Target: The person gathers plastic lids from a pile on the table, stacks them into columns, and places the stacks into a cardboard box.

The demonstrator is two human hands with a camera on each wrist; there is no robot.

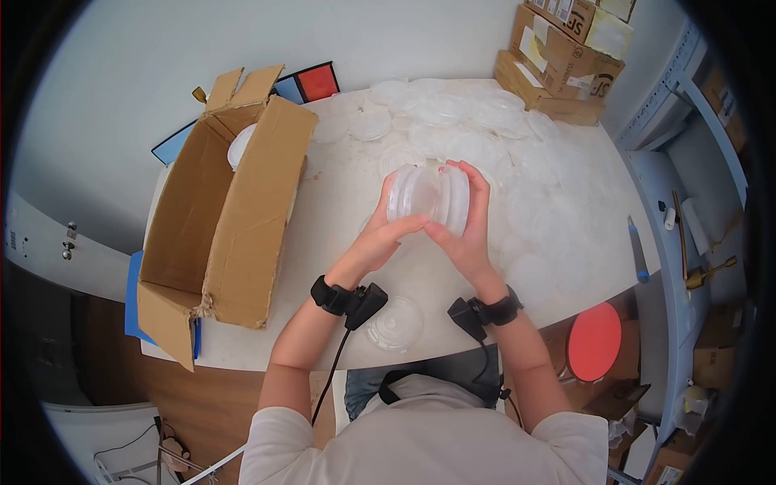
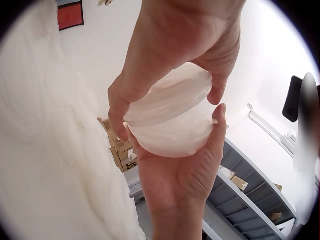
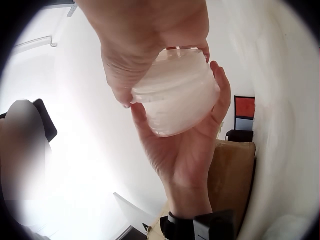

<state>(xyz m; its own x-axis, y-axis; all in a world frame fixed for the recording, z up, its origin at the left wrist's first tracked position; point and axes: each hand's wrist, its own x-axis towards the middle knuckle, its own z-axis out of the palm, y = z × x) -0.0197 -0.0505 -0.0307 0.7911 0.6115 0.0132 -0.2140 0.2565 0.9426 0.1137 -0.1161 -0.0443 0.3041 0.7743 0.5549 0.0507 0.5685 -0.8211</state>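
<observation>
Over the middle of the table, both hands hold round translucent plastic lids (image 1: 428,198) stacked on edge. My left hand (image 1: 383,234) grips the left side of the stack, its thumb along the near rim. Opposite it, my right hand (image 1: 472,222) curls round the right side, thumb also in front. The left wrist view shows the lids (image 2: 170,137) in two groups, with a wedge-shaped gap between them on one side. Fingers of both hands wrap the rims in the right wrist view, where the lids (image 3: 182,100) look closely packed.
Many loose lids (image 1: 485,113) cover the table's back and right. Another clear lid (image 1: 396,323) lies near the front edge. An open cardboard box (image 1: 252,218) stands at left, a white round item (image 1: 241,147) inside. Cartons (image 1: 558,65) are piled back right; a blue-handled tool (image 1: 638,250) lies right.
</observation>
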